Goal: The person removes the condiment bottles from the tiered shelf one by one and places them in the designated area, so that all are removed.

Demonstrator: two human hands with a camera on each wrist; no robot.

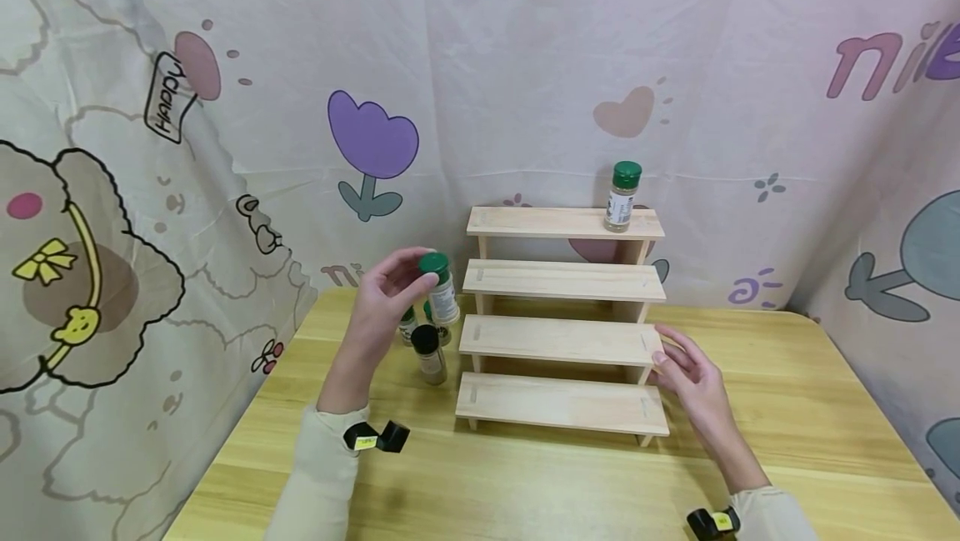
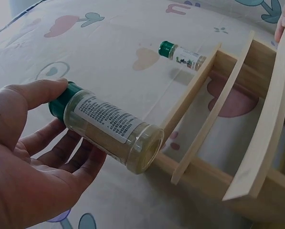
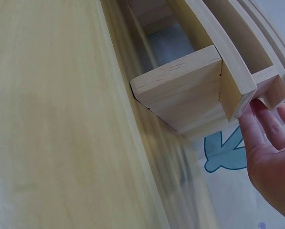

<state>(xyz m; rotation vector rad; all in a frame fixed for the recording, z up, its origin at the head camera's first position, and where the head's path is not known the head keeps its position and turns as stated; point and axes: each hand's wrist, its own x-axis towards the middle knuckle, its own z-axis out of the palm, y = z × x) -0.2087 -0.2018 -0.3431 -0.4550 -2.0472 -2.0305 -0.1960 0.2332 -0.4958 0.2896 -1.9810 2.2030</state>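
One jar [image 1: 442, 289] pinched by its green cap in the left grip [image 1: 386, 299] could slip onto bottles [image 1: 429, 353] below; right grip [image 1: 693, 374], open-fingered, steadies the rack [image 1: 562, 339].

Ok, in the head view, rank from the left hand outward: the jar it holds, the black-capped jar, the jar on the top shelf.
1. Green-capped jar, gripped in the left hand.
2. Black-capped jar, on the table just below the hand.
3. Top-shelf jar, far right, on the rack.

The backdrop cloth [image 1: 525, 66] carried the word "Happy" in a small black-outlined tag [image 1: 167, 97] at ten o'clock, and purple letters "nie" [image 1: 892, 62] at two o'clock. Print on the spice jar label [image 2: 106, 119] was too small to read.
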